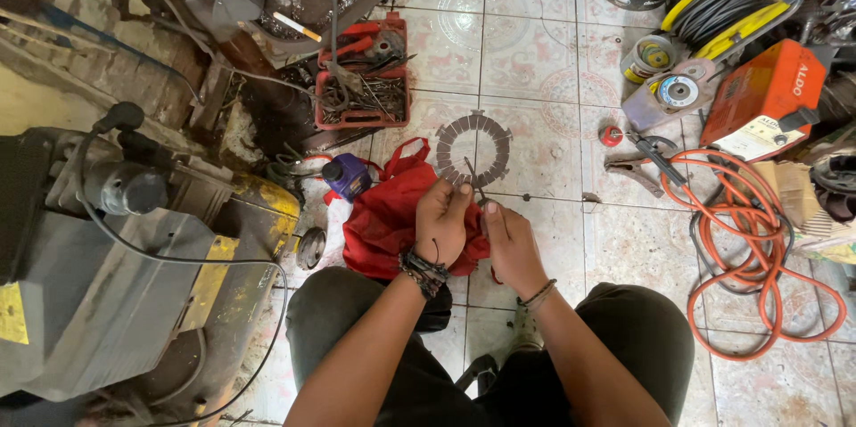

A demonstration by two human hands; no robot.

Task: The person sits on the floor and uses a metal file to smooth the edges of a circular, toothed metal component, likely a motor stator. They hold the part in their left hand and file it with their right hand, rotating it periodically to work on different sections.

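Both arms reach forward between the knees. The left hand (440, 220) is curled shut, pinching a thin metal rod (473, 176) that sticks up from its fingertips. The right hand (510, 238) is beside it, fingers closed, its fingertips touching the same rod low down. Just past the hands, a grey toothed ring (473, 151) lies flat on the tiled floor (535, 53), next to a red bag (388, 217).

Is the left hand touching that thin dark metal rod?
Touching: the head view shows the left hand pinching the thin dark metal rod between its fingertips.
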